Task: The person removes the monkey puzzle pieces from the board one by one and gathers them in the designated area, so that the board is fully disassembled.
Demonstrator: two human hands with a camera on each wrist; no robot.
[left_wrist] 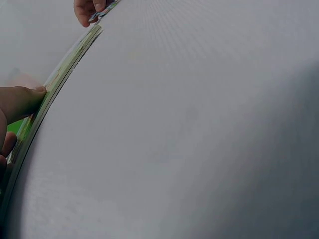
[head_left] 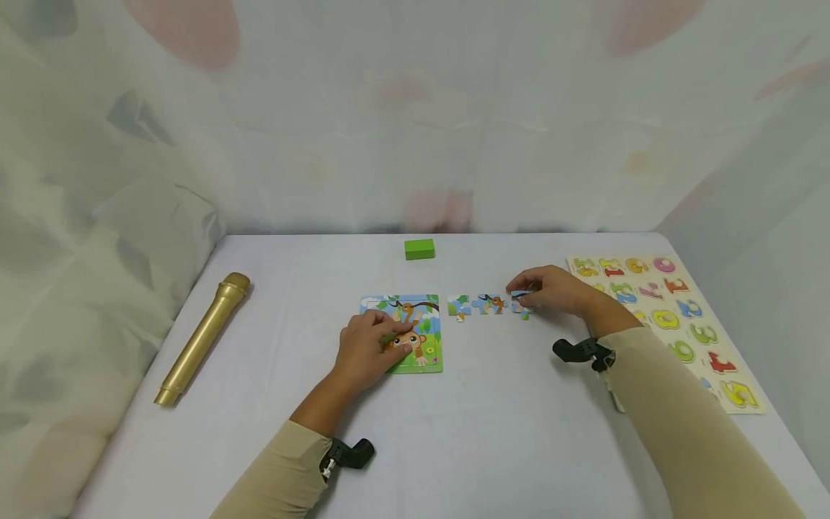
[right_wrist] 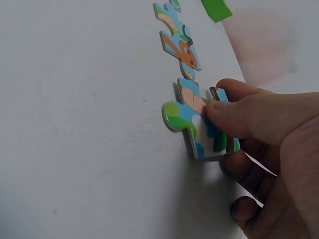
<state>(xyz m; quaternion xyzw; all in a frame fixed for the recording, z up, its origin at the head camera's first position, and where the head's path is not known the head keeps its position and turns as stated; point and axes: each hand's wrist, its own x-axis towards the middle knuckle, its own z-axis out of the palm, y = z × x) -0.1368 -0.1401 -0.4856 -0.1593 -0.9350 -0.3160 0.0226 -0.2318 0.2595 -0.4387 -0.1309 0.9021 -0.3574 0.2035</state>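
My left hand (head_left: 368,347) rests on a square jigsaw board (head_left: 424,366) with a monkey picture, its fingers lying over the left part. The hand hides some of the picture. In the left wrist view the thumb (left_wrist: 27,97) touches the board's edge. To the right, my right hand (head_left: 551,288) pinches a jigsaw piece (right_wrist: 197,122) between thumb and fingers; the piece has a green knob and a brown strip. In line between this piece and the board lie a jigsaw piece with a brown animal (head_left: 491,303) and a green-and-blue jigsaw piece (head_left: 459,305).
A green block (head_left: 419,249) sits near the table's back edge. On the left lies a gold microphone-shaped tube (head_left: 204,339). A cream number board (head_left: 694,346) with colourful numerals lies at the right, partly under the right forearm. Patterned cloth hangs behind and beside the white table (head_left: 467,447).
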